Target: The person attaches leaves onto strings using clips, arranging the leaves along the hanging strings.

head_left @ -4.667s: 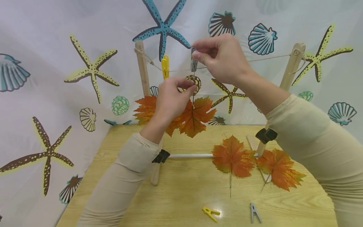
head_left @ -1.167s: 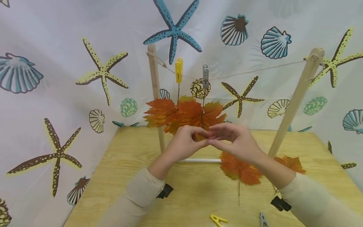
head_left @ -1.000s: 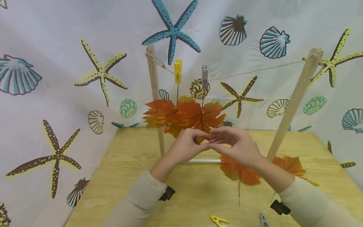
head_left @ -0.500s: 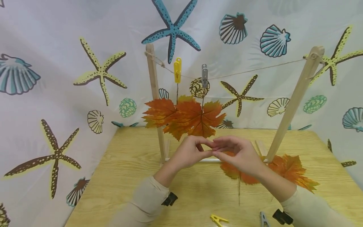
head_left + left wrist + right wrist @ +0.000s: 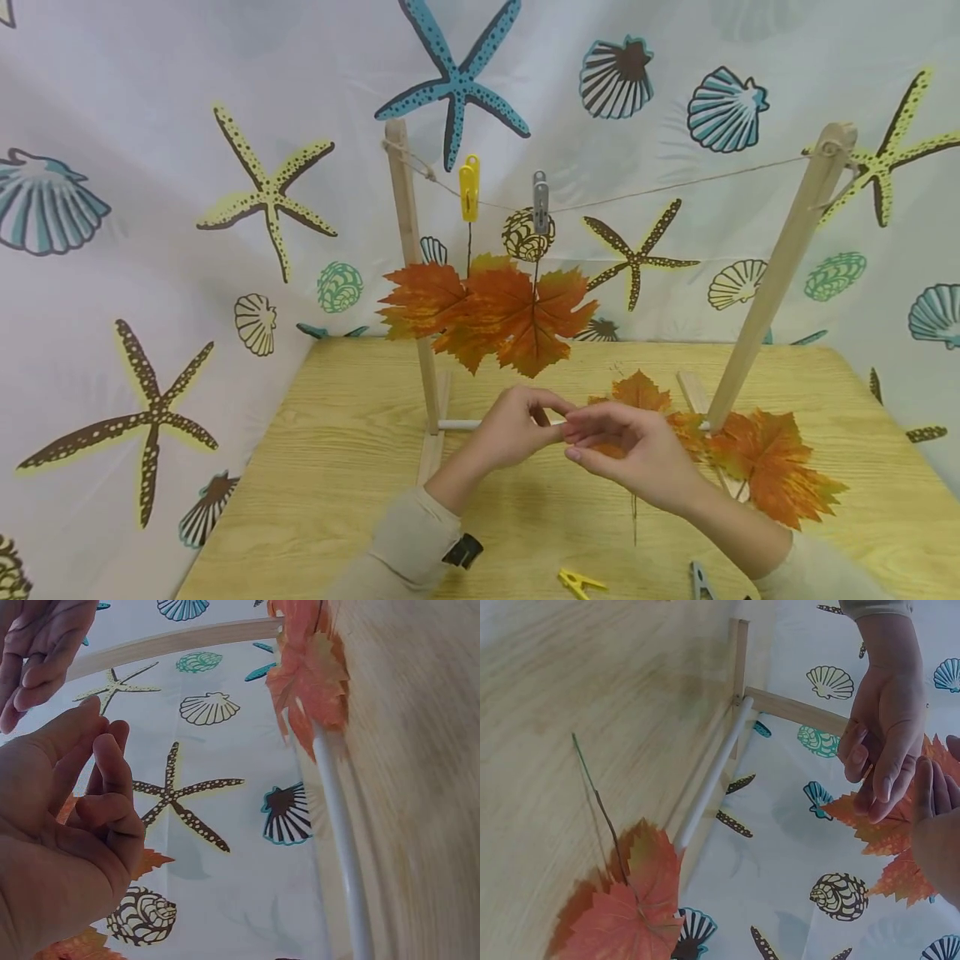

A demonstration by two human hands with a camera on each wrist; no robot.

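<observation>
Both hands hovered empty above the light wooden table (image 5: 337, 433), the left hand (image 5: 513, 429) and right hand (image 5: 637, 450) loosely curled, fingertips nearly meeting. Directly beneath lay an orange maple leaf (image 5: 637, 393) beside the white crossbar (image 5: 459, 424); a second orange leaf (image 5: 772, 467) lay rightward. Two hanging leaves (image 5: 495, 312) dangled behind, pegged to the string (image 5: 675, 185).

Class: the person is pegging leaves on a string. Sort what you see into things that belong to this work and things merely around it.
Belonging:
string
yellow peg and grey peg, clipped on
hanging leaves
leaves on the table
spare yellow peg, spare grey peg
wooden posts

Merely around:
seashell curtain
table
</observation>
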